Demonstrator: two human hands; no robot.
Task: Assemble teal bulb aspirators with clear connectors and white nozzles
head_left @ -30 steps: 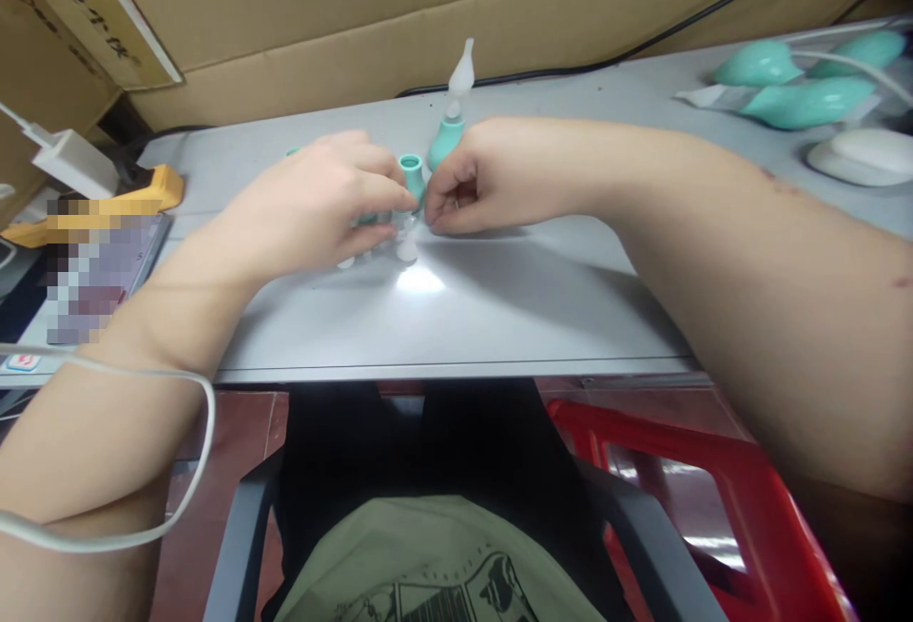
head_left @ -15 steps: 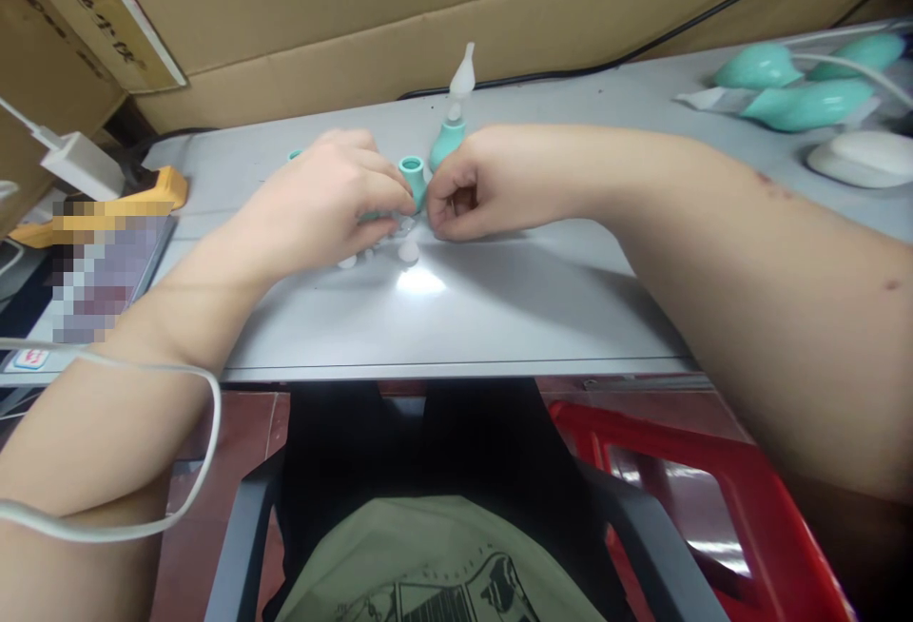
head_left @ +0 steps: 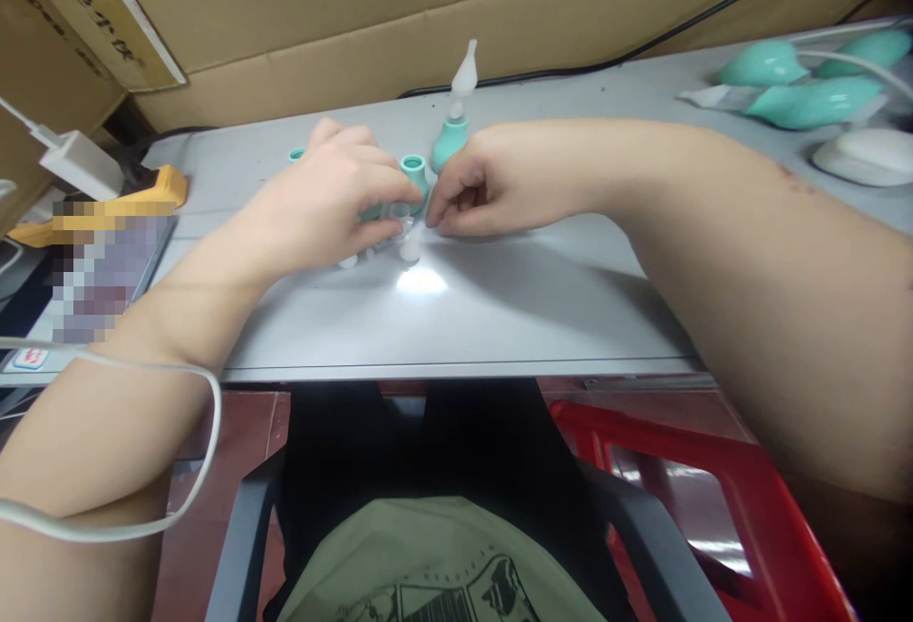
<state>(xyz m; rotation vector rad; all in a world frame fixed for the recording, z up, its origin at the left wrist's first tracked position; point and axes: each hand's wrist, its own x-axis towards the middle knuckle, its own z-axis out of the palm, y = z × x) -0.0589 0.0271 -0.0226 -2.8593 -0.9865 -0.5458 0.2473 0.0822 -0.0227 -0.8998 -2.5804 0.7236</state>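
My left hand (head_left: 328, 199) is curled round a teal rubber bulb (head_left: 414, 172), whose round open neck sticks out by my fingertips. My right hand (head_left: 485, 184) rests on the grey table (head_left: 456, 318) just to the right, its thumb and fingers pinched together close to a small clear plastic piece (head_left: 400, 215) at the bulb's neck. I cannot make out what the pinch holds. A clear cone tip (head_left: 409, 252) and another small white piece (head_left: 347, 262) lie on the table under my left hand. Behind my hands stands an assembled bulb with a white nozzle (head_left: 455, 118).
A small teal ring (head_left: 297, 155) lies behind my left hand. Several teal bulbs (head_left: 799, 80) and a white oval object (head_left: 860, 156) sit at the far right. A white charger (head_left: 75, 164), a yellow tool (head_left: 153, 189), cardboard boxes (head_left: 357, 4) and a red crate (head_left: 685, 498) surround the table.
My hands stay together over the bulb. My right fingers have shifted slightly and the clear piece now shows at the bulb's neck.
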